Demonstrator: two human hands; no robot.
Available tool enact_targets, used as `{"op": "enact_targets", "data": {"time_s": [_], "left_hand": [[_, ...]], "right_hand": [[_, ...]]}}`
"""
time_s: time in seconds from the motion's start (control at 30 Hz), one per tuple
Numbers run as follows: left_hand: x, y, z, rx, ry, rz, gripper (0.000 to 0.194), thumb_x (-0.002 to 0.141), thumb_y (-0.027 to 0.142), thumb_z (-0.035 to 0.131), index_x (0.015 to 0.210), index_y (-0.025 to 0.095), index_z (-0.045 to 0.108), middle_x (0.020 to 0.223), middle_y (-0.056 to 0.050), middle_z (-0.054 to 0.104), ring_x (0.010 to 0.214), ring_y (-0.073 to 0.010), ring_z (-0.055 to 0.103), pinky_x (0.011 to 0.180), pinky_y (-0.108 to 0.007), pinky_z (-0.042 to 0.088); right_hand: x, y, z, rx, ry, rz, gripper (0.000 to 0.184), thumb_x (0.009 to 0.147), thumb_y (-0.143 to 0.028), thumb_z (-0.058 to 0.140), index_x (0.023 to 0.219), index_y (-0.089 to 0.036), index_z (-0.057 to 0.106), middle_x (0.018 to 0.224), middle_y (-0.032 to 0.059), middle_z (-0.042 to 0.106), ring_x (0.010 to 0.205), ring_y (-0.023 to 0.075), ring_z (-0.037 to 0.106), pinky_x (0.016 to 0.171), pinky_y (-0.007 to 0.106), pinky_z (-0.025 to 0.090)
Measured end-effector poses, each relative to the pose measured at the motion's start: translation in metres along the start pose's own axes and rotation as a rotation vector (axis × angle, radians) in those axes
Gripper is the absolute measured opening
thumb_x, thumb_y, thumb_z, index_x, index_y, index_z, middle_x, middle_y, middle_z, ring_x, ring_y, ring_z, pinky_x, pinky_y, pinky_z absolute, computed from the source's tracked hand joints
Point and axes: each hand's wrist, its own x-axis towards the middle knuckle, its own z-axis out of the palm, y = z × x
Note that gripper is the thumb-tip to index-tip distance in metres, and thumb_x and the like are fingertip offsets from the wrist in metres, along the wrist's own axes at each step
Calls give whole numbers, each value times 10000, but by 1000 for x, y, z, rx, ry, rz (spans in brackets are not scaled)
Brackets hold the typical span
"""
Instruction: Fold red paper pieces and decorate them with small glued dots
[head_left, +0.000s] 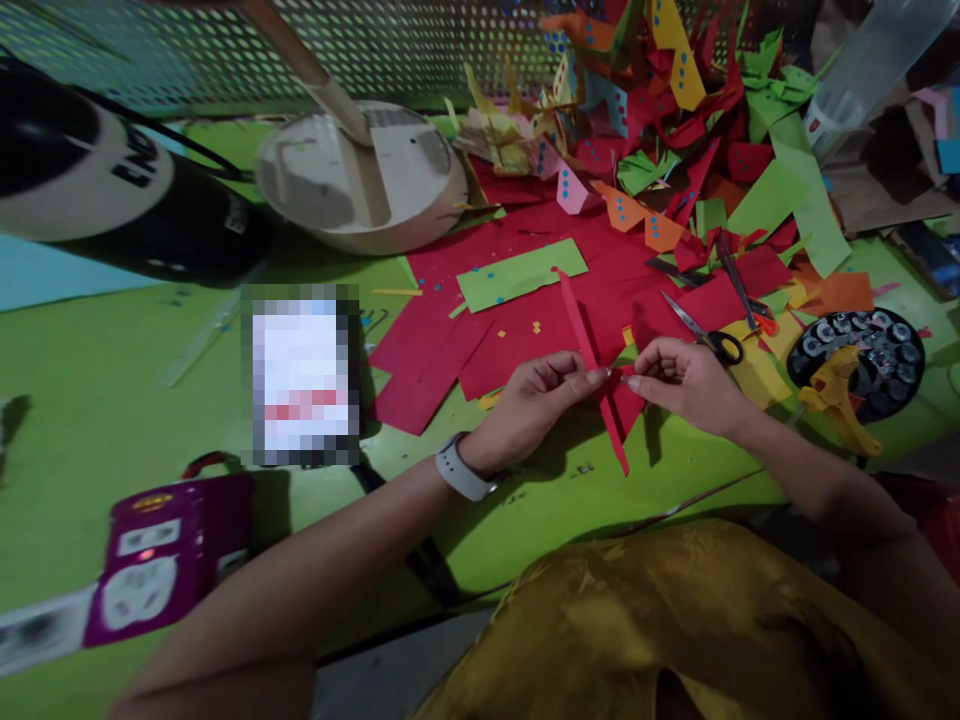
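Note:
My left hand (545, 400) pinches a folded red paper strip (576, 318) near its middle, thumb on top. The strip runs slantwise from the green paper rectangle down toward the table's front edge. From the other side, my right hand (675, 380) pinches a red paper flap (626, 392) that sticks out beside the strip; whether the two are one piece I cannot tell. Both hands are close together above the red paper sheets (517, 350). Black-handled scissors (705, 335) lie open just beyond my right hand. A light green paper rectangle (523, 273) rests on the red sheets.
At the back right is a heap of coloured paper cutouts (637, 110). A round lamp-like base (367, 190) and a black bottle (127, 180) stand at the back left. A purple power strip (176, 550) lies front left. A yellow glue gun (840, 395) leans by a round black case (892, 350).

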Motion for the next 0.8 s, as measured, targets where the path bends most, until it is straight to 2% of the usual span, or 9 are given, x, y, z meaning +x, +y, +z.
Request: {"op": "enact_targets", "data": {"time_s": [0.13,0.33,0.43,0.53,0.6,0.7,0.8], "left_hand": [[1,-4,-1,-90,-23,2,444,577,436,949,802,170,672,694,13,724,631,-113,660,635,-229,546],[1,-7,-3,-119,-52,11,472,639,415,927,899,180,611,673,40,740,599,-99,678,619,-201,549],[1,-7,-3,-144,-58,-17,488,663,380,923,942,184,574,686,38,751,592,-107,691,619,-206,563],[1,-6,-4,-165,-84,-10,490,676,388,918,949,186,564,698,41,753,600,-110,700,628,-209,577],[2,-6,-4,-168,-100,1,485,690,401,909,952,189,561,697,46,747,605,-111,702,644,-219,590],[2,-7,-5,-161,-98,-6,496,708,394,897,979,200,529,727,41,754,642,-126,716,666,-246,609],[2,-8,-5,-159,-87,-11,515,703,393,897,983,204,509,735,44,753,663,-132,721,661,-250,611]], "right_hand": [[0,3,2,2,20,-21,261,726,-384,776,755,-206,586,672,-42,583,599,99,523,579,267,451],[-1,4,1,-29,42,-56,238,741,-362,773,833,-204,622,708,-30,616,642,109,564,612,266,485],[-1,7,1,-111,82,-143,208,780,-334,742,924,-204,669,736,-22,629,655,110,577,619,263,492],[-1,11,1,-144,149,-225,255,779,-341,769,973,-202,679,785,-7,649,699,122,612,631,263,513],[0,13,0,-167,165,-253,261,784,-361,785,963,-200,684,803,0,650,700,127,622,622,266,522],[1,14,-1,-264,149,-333,162,827,-350,760,873,-201,714,818,12,645,679,122,607,618,274,524],[1,15,-2,-349,168,-416,107,864,-319,725,875,-214,743,814,14,654,681,122,594,620,274,526]]}}
